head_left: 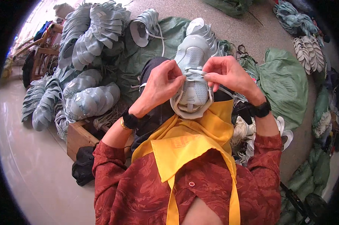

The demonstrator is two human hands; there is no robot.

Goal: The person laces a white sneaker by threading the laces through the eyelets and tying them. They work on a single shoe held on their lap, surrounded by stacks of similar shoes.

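Observation:
A pale grey-blue shoe upper (193, 52) without a sole rests on my lap, toe end pointing away from me. White shoelace (195, 71) crosses its lacing area in a few strands. My left hand (160, 84) is closed in a pinch at the left edge of the lacing, thumb and forefinger at the lace. From the right, my right hand (229, 75) pinches the lace at the opposite edge. The fingertips of both hands touch or nearly touch the upper. A yellow apron (184, 146) lies under its heel end.
Stacks of similar uppers (98, 32) stand at the left, with more (92, 99) by a wooden box (79, 140). Green sacks (283, 86) lie to the right and ahead. Loose white laces (242, 133) hang beside my right forearm. Pale uppers (310, 52) lie at far right.

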